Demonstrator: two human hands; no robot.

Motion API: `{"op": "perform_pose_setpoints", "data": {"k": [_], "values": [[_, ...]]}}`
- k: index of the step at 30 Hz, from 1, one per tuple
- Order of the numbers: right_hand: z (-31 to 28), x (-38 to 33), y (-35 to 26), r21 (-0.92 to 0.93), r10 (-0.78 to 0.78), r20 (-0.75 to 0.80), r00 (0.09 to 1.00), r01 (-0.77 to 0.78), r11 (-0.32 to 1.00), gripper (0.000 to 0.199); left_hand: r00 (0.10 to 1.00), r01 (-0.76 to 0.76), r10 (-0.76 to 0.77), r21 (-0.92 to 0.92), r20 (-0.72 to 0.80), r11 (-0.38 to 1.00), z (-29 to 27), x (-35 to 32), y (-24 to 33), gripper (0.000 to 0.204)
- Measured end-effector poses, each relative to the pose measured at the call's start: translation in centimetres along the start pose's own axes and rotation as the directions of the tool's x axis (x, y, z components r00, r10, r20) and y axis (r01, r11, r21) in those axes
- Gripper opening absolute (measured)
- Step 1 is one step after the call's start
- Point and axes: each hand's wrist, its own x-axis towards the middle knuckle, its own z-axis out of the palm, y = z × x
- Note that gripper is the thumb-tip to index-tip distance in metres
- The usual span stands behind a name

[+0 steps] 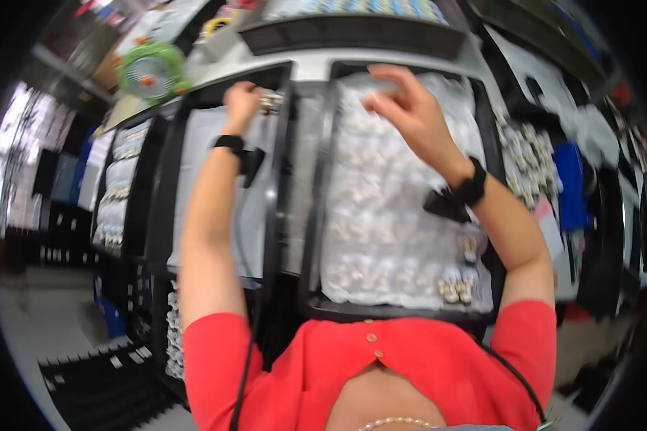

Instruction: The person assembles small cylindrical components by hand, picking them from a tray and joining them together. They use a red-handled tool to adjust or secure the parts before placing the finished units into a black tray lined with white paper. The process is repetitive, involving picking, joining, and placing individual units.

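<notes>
My left hand [242, 105] is over the far end of the left black tray [272, 208], its fingers curled closed. What they hold, if anything, is hidden. Just right of it, touching or close by, is a cluster of small metallic parts [269, 103]. A white sheet [207, 154] lines this tray. My right hand [413, 113] hovers above the far part of the right black tray [310, 276], thumb and forefinger apart with nothing seen between them. Rows of small parts show blurred through clear plastic film [370, 190] in that tray. Several uncovered parts [456, 289] sit at its near right corner.
A green fan [151, 72] stands at the far left. Beyond the trays is a dark bin [352, 37] with blue and white items. Many loose metallic parts [528, 161] lie to the right, beside a blue object [570, 185]. Another tray with rows of parts [124, 183] is at left.
</notes>
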Motion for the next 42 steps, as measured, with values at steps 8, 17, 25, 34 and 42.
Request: {"op": "perform_pose_setpoints", "data": {"k": [8, 17, 25, 34, 42], "values": [[-2.2, 1.0, -0.1, 0.128, -0.149, -0.327, 0.933, 0.201, 0.971, 0.03, 0.813, -0.107, 0.32, -0.415, 0.487, 0.904, -11.7, -11.7, 23.4, 0.017], [-3.5, 2.0, 2.3, 0.024, -0.157, -0.371, 0.915, 0.179, 0.984, 0.026, 0.298, -0.529, 0.697, -0.495, 0.652, 0.689, -2.6, -25.5, 33.7, 0.038], [-2.6, 1.0, 2.0, -0.083, -0.161, -0.279, 0.947, 0.143, 0.986, 0.019, 0.22, -0.566, 0.702, -0.497, 0.678, 0.658, -1.7, -24.6, 35.2, 0.033], [-1.5, 0.1, 0.8, -0.014, -0.086, -0.162, 0.983, 0.085, 0.996, 0.017, 0.662, -0.148, 0.517, -0.582, 0.542, 0.8, -9.7, -20.7, 28.2, 0.043], [0.4, -2.1, -0.8, 0.188, 0.324, 0.539, 0.777, -0.487, 0.853, 0.026, 0.918, -0.148, 0.359, -0.695, 0.168, 0.703, -12.4, -17.2, 22.6, 0.05]]}}
